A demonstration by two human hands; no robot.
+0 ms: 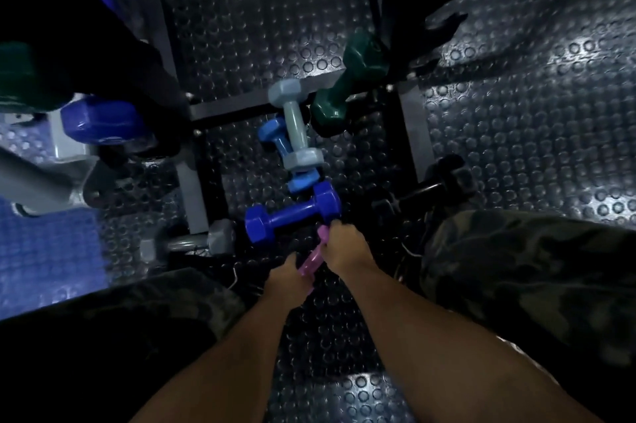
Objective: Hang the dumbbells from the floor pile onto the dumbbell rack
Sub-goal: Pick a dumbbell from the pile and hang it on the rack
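Dumbbell, pink point(312, 259), half hidden, gripped by both hands: left point(287, 276), right point(344, 243). Beyond the grip: seven more, one black one dim.

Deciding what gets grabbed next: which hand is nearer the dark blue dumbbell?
Right. The right hand touches the dark blue dumbbell at its end; the left hand sits lower, apart.

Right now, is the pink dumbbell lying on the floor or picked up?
Picked up, it seems: both hands, left and right, grip the pink dumbbell; floor contact is hidden.
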